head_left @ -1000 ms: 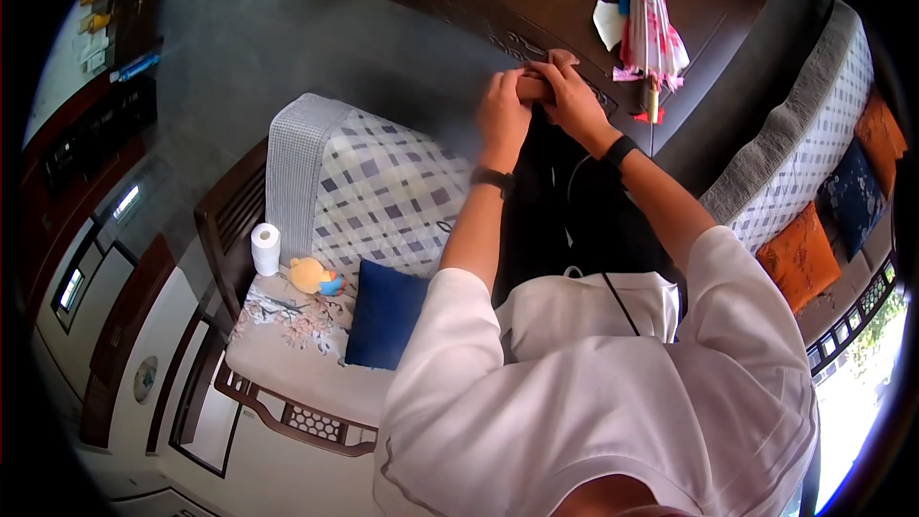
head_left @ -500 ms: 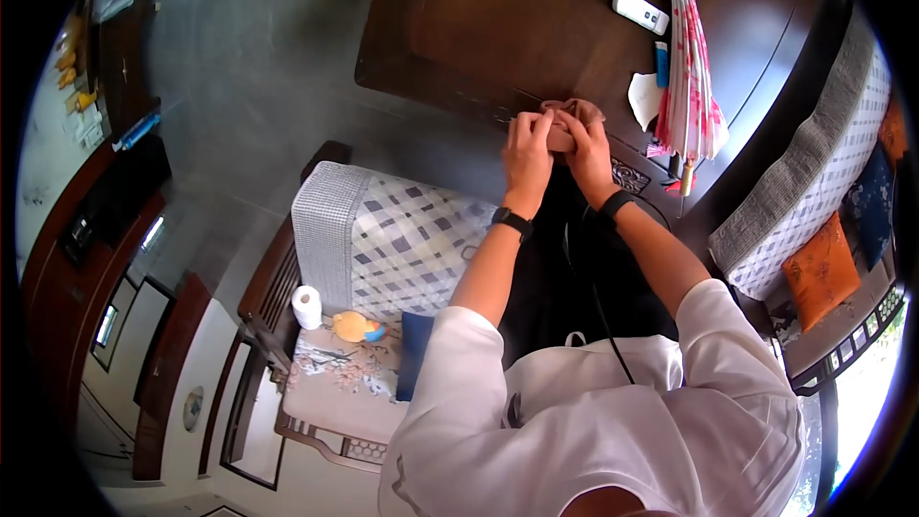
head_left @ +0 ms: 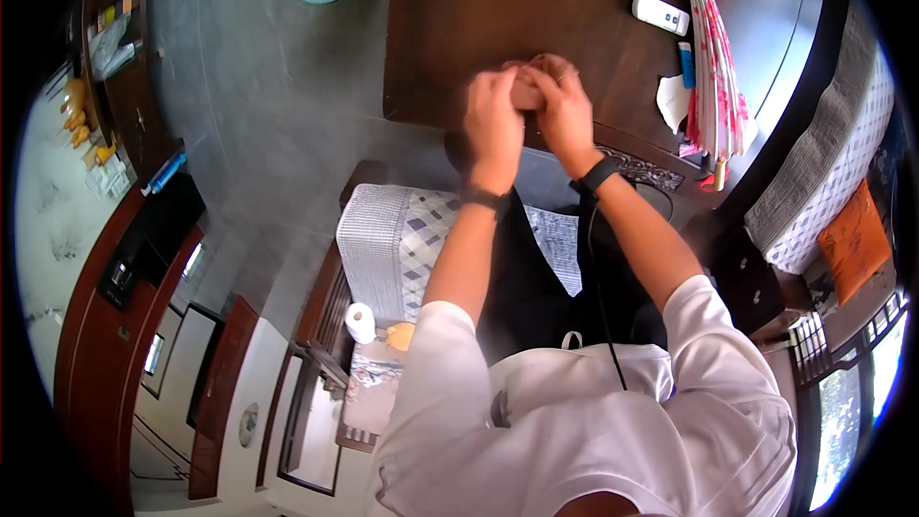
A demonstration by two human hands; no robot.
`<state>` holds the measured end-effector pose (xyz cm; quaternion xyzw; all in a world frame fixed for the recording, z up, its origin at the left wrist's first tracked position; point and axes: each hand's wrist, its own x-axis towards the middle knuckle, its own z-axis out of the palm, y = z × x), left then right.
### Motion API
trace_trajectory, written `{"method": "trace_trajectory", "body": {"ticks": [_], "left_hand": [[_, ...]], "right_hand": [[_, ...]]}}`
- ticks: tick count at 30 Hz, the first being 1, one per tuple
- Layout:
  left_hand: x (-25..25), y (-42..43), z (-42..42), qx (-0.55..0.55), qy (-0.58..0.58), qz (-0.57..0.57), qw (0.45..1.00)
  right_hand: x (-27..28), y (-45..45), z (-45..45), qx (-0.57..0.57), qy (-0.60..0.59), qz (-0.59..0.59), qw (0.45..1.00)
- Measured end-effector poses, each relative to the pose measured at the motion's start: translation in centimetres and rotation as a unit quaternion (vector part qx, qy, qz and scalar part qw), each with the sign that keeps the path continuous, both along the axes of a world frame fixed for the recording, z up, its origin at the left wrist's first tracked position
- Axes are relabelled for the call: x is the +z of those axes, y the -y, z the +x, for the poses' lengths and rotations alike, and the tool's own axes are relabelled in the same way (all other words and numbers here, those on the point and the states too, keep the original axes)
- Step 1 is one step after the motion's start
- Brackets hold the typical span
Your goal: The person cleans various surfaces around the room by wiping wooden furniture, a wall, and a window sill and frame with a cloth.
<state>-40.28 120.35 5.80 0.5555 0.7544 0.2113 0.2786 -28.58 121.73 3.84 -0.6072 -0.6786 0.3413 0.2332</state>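
The small brown bundle (head_left: 526,97) sits between the two hands, seemingly above the near edge of the table (head_left: 479,24); blur hides whether it touches the wood or exactly what it is. The left hand (head_left: 492,124) and right hand (head_left: 566,117) both grasp it with curled fingers. If one side slackened, it could slip and drop past the edge to the floor (head_left: 278,124). Farther right, a wide elbow swing could knock the umbrella (head_left: 716,77) or brush the paper (head_left: 672,102) off.
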Motion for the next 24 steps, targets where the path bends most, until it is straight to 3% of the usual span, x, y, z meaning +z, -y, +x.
{"method": "trace_trajectory", "body": {"ticks": [5, 8, 12, 15, 24], "left_hand": [[-0.7, -2.5, 1.0, -0.099, 0.046, 0.056, 0.992], [-1.2, 0.0, -0.2, -0.140, 0.062, 0.034, 0.988], [-0.6, 4.9, -5.2, -0.152, 0.066, 0.005, 0.986], [-0.2, 6.7, -10.0, -0.142, 0.033, -0.016, 0.989], [-0.9, -3.0, -15.3, -0.076, -0.046, 0.037, 0.995]], "right_hand": [[1.4, 0.5, 0.2, -0.126, 0.066, 0.025, 0.989], [0.0, 4.4, -0.7, -0.170, 0.119, -0.069, 0.976], [0.8, 8.5, -4.9, -0.130, 0.066, -0.017, 0.989], [0.9, 9.3, -9.1, -0.092, 0.062, -0.063, 0.992], [-1.0, -1.0, -15.7, -0.083, 0.015, 0.077, 0.993]]}}
